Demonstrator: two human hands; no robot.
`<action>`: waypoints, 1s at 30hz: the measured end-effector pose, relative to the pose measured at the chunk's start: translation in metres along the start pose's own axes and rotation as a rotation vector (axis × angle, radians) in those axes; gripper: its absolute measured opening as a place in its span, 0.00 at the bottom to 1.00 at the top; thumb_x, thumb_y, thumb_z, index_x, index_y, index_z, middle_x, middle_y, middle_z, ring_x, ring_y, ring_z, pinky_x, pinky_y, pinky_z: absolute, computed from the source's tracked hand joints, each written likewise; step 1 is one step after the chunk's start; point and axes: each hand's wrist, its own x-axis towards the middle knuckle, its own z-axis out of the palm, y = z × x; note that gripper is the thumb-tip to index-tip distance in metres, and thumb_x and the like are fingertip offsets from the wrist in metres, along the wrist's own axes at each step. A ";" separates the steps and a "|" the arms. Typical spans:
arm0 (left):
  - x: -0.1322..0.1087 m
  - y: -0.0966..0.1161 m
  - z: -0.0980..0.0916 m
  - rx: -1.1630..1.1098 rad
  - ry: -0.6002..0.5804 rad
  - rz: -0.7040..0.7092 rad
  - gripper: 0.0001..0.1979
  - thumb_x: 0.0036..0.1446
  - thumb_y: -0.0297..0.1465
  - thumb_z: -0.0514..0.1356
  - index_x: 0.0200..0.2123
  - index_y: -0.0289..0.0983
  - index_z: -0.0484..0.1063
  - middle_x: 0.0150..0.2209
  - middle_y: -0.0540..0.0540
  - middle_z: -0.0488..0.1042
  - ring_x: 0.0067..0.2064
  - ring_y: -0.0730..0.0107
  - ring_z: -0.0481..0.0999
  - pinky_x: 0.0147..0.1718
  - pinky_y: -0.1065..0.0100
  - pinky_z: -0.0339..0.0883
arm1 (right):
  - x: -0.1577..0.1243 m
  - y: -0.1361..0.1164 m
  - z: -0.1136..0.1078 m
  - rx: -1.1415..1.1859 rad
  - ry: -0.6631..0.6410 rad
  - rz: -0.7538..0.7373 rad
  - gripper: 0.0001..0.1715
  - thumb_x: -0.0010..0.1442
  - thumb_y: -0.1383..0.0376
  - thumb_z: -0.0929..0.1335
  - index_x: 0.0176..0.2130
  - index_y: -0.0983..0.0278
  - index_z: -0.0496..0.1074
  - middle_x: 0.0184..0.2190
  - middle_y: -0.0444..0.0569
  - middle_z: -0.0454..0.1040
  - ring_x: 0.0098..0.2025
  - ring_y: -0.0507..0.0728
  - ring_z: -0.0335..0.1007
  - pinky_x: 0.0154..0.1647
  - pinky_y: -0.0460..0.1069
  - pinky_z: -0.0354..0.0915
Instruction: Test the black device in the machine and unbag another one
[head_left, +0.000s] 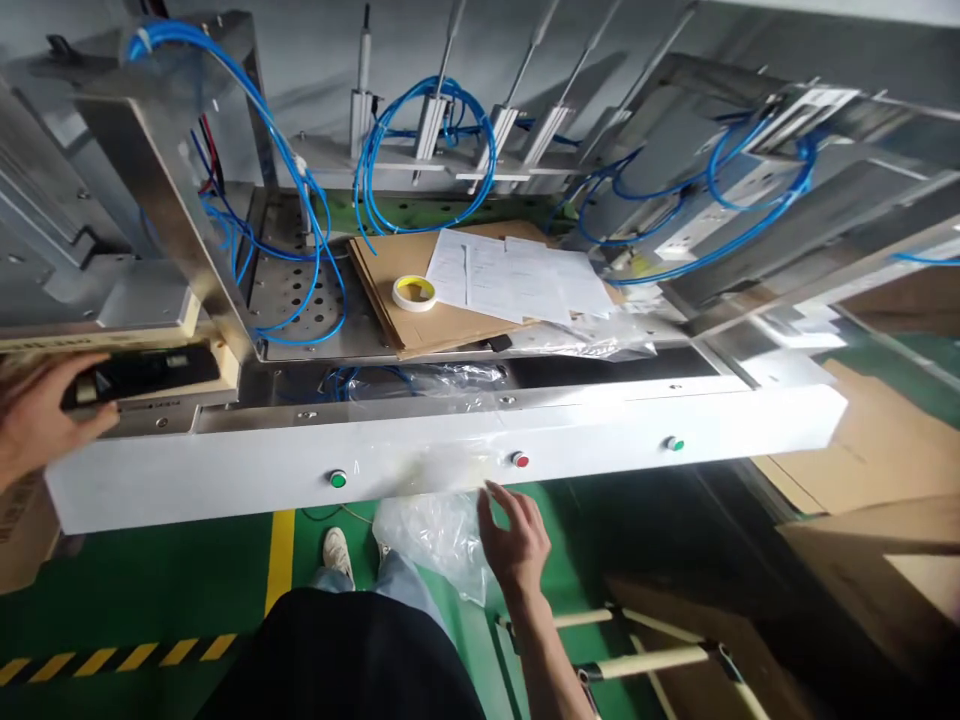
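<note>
At left, the left hand (46,415) has thumb and fingers clamped on a black, oblong, glossy device (154,372) above the bench's left end. Rightward, the right hand (517,535) curls beside a clear, crumpled plastic bag (435,540), fingertips nearly together; whether they pinch it, I cannot tell.

On my feed I see green floor (150,580) (a yellow-and-black striped line (136,656) runs at lower left) and a grey back wall (300,50).
</note>
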 end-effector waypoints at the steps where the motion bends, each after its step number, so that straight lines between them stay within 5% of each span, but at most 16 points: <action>1: -0.017 0.017 0.002 -0.050 0.020 0.019 0.25 0.62 0.51 0.58 0.57 0.45 0.70 0.51 0.54 0.77 0.55 0.62 0.78 0.59 0.55 0.73 | 0.009 -0.007 0.007 0.008 -0.032 -0.094 0.15 0.70 0.56 0.70 0.46 0.60 0.83 0.38 0.52 0.82 0.41 0.58 0.76 0.47 0.52 0.73; 2: -0.033 0.036 0.006 -0.105 0.081 0.021 0.22 0.62 0.49 0.60 0.56 0.48 0.69 0.50 0.53 0.77 0.53 0.61 0.79 0.59 0.55 0.74 | 0.017 -0.012 0.014 0.013 -0.062 -0.177 0.13 0.69 0.56 0.71 0.49 0.58 0.83 0.43 0.52 0.82 0.45 0.59 0.76 0.51 0.52 0.72; 5: -0.072 0.099 0.022 -0.271 0.021 0.015 0.23 0.63 0.45 0.60 0.60 0.50 0.67 0.48 0.46 0.78 0.50 0.55 0.80 0.53 0.55 0.78 | 0.035 -0.020 0.029 0.016 -0.124 -0.359 0.17 0.69 0.58 0.72 0.56 0.55 0.80 0.53 0.52 0.80 0.55 0.61 0.73 0.58 0.55 0.69; 8: -0.085 0.162 0.041 -0.373 -0.037 0.040 0.25 0.63 0.42 0.59 0.61 0.44 0.67 0.52 0.41 0.79 0.53 0.50 0.80 0.54 0.53 0.77 | 0.042 -0.020 0.035 0.009 -0.128 -0.452 0.17 0.72 0.62 0.70 0.58 0.56 0.79 0.54 0.52 0.80 0.57 0.61 0.71 0.57 0.55 0.67; 14: -0.034 0.274 0.073 -0.467 -0.021 0.211 0.26 0.63 0.36 0.60 0.64 0.41 0.66 0.55 0.38 0.79 0.55 0.50 0.78 0.59 0.52 0.74 | 0.037 -0.015 0.039 0.007 -0.087 -0.502 0.21 0.72 0.70 0.66 0.60 0.58 0.77 0.54 0.53 0.80 0.56 0.60 0.71 0.57 0.54 0.65; 18: 0.006 0.338 0.094 -0.470 -0.148 0.294 0.27 0.61 0.33 0.61 0.63 0.39 0.67 0.57 0.37 0.77 0.58 0.48 0.76 0.62 0.49 0.71 | 0.032 -0.015 0.039 0.014 -0.098 -0.493 0.23 0.72 0.70 0.65 0.63 0.58 0.75 0.55 0.53 0.79 0.56 0.60 0.70 0.57 0.54 0.63; 23: 0.027 0.380 0.119 -0.448 -0.235 0.379 0.25 0.58 0.30 0.62 0.60 0.37 0.70 0.54 0.36 0.78 0.55 0.48 0.76 0.58 0.50 0.73 | 0.032 -0.016 0.038 0.040 -0.094 -0.478 0.21 0.73 0.69 0.65 0.61 0.57 0.75 0.53 0.52 0.80 0.56 0.60 0.68 0.60 0.55 0.60; 30: 0.028 0.388 0.131 -0.417 -0.277 0.387 0.25 0.57 0.29 0.62 0.59 0.37 0.71 0.53 0.38 0.78 0.54 0.50 0.77 0.54 0.51 0.75 | 0.034 -0.018 0.036 0.088 -0.081 -0.461 0.21 0.74 0.68 0.64 0.62 0.58 0.74 0.51 0.51 0.80 0.54 0.59 0.69 0.62 0.57 0.57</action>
